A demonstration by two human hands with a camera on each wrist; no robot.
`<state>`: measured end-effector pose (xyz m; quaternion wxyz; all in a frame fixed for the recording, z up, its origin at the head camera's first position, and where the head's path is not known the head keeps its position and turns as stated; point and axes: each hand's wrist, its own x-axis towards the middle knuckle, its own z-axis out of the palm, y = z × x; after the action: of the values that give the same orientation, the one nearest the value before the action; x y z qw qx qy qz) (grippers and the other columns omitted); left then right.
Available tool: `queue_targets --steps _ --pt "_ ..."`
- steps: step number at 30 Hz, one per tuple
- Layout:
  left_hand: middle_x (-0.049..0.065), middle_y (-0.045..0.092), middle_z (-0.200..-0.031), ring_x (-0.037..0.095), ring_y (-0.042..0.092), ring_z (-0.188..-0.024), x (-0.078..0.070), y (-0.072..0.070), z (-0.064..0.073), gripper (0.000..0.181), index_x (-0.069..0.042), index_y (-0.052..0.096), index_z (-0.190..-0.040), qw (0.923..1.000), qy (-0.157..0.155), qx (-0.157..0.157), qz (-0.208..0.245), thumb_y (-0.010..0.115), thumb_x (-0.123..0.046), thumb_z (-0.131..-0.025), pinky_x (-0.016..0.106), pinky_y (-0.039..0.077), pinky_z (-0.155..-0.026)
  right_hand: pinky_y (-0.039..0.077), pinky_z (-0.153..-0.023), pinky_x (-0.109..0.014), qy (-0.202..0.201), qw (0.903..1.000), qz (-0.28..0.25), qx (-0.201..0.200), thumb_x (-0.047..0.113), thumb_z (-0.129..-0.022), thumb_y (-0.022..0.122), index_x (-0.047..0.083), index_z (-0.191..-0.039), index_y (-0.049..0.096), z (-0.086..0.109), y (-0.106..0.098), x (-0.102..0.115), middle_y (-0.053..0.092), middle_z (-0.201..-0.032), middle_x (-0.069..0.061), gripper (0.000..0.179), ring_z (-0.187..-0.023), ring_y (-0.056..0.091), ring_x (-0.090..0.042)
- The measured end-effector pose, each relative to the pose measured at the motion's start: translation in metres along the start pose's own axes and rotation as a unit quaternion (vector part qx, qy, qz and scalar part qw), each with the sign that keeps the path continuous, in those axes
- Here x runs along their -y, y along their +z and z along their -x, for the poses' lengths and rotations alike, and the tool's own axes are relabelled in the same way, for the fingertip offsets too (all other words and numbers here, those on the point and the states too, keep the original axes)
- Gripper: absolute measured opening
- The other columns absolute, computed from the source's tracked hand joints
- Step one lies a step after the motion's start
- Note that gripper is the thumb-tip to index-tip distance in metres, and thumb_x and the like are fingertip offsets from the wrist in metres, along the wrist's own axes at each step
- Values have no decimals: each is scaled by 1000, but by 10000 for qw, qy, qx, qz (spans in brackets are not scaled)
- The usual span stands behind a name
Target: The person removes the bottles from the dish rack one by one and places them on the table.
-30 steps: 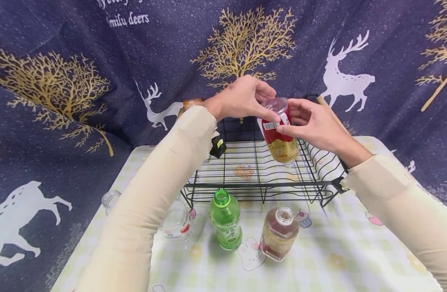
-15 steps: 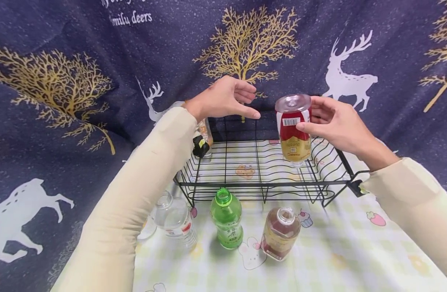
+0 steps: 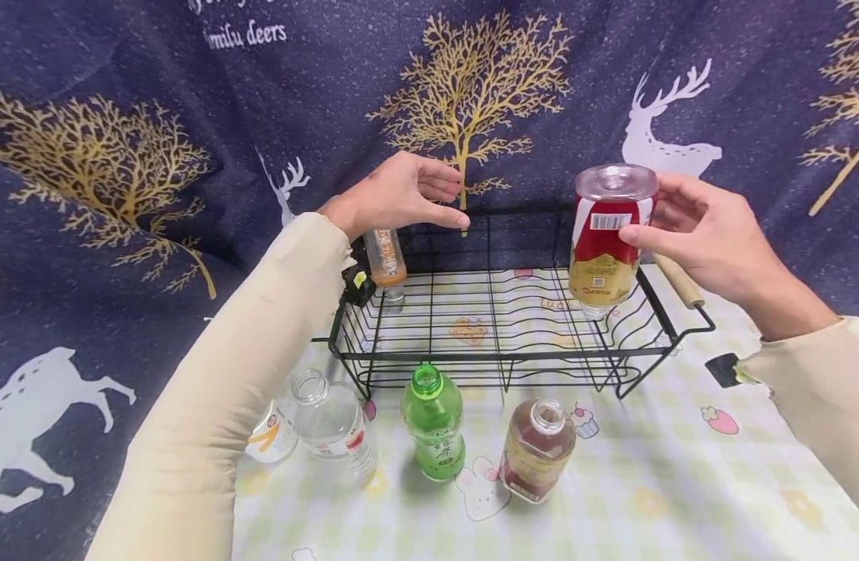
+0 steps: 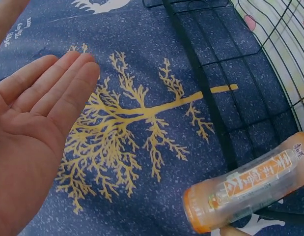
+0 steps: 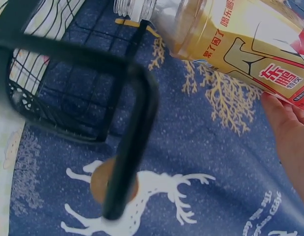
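Note:
My right hand (image 3: 716,230) grips an upside-down plastic bottle (image 3: 607,241) with a red and gold label, thumb in front and fingers behind. Its open neck points down over the right side of the black wire rack (image 3: 464,356). In the right wrist view the same bottle (image 5: 250,46) lies across the top, with the hand (image 5: 289,130) at its base end. Over the rack's left side, my left hand (image 3: 408,191) hangs in the air with straight fingers, holding nothing. Below it, an orange-labelled bottle (image 3: 385,255) stands neck down in the rack's back left corner.
A clear bottle (image 3: 334,428), a green bottle (image 3: 434,425) and a brownish bottle (image 3: 537,456) stand uncapped before the rack. A white container (image 3: 273,436) is partly behind the left sleeve. Wooden handles flank the rack, the right handle (image 3: 677,280) jutting out. A patterned cloth hangs behind.
My right hand has carried the red and gold bottle to the right, along the rack. My left hand has left that bottle and moved left, uncovering the orange-labelled bottle.

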<state>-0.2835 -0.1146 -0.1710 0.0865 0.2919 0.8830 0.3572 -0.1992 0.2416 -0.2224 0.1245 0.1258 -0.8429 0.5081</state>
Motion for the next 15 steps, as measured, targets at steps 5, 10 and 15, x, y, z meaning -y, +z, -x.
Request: queue_targets --steps 5,10,15 --pt "5 61 -138 15 58 -124 4 -2 4 68 -8 52 -144 9999 -95 20 -33 81 -28 -86 33 48 -103 51 -77 -8 54 9995 -279 -166 2 -89 75 17 -136 58 8 -12 -5 65 -120 11 52 -105 62 5" --pt "6 60 -138 16 58 -124 8 -3 7 68 -7 51 -145 9999 -159 -4 -34 81 -26 -87 33 49 -102 50 -75 -7 266 9991 -125 -295 5 -90 74 19 -138 55 14 -21 -6 64 -120 14 54 -105 61 7" --pt "7 60 -139 16 57 -125 11 -3 7 68 -6 51 -145 9997 -255 -3 -34 81 -26 -87 33 48 -103 48 -75 -5 418 9983 41 -396 8 -91 74 19 -143 51 20 -26 -8 62 -122 17 58 -104 60 9"
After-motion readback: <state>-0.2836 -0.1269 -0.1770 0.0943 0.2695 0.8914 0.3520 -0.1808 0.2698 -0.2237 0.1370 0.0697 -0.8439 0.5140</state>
